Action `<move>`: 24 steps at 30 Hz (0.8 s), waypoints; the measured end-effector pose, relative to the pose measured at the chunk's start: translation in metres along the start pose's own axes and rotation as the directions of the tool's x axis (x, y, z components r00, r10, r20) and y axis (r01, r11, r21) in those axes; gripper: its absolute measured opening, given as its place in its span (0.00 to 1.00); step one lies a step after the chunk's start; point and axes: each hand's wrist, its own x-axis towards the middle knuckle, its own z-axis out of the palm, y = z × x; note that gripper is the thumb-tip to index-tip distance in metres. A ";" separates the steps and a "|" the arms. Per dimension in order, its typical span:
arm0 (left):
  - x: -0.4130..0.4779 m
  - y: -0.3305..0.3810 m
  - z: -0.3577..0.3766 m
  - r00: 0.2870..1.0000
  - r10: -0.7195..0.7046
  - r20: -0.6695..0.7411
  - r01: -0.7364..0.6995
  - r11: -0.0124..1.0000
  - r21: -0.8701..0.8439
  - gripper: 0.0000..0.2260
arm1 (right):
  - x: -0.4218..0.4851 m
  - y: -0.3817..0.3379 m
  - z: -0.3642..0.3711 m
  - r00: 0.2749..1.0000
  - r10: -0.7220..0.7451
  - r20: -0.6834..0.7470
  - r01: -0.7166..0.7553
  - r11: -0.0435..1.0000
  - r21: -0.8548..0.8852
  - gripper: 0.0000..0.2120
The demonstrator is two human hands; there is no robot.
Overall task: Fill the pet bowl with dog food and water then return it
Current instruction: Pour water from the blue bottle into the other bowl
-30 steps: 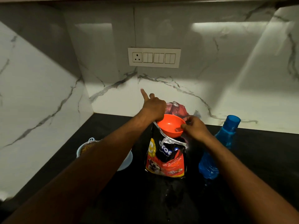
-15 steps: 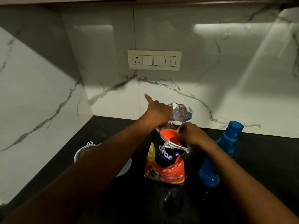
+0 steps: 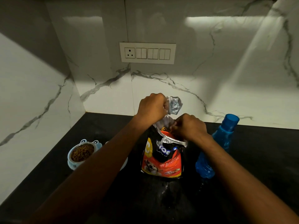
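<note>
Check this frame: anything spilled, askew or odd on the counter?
Nothing spilled that I can see. The dog food bag stands upright, blue bottle capped, kibble stays inside the pet bowl. The orange scoop sitting inside the bag is slightly unusual.

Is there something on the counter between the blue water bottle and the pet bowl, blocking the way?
Yes. The dog food bag stands upright between the blue bottle and the pet bowl, with both hands at its open top. The left forearm also crosses over the bowl's right part.
</note>
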 end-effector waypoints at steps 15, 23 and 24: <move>-0.042 0.053 0.006 0.988 0.153 0.010 -0.135 0.899 -0.416 0.05 | -0.068 0.040 0.013 0.928 0.201 -0.314 0.102 0.674 0.732 0.09; -0.058 0.124 0.049 0.957 0.259 0.133 -0.173 0.874 -0.455 0.26 | -0.107 0.096 0.040 0.676 0.500 -0.541 0.119 0.650 0.750 0.14; -0.058 0.129 0.058 0.956 0.244 0.165 -0.143 0.873 -0.466 0.29 | -0.108 0.104 0.047 0.676 0.520 -0.521 0.064 0.664 0.745 0.19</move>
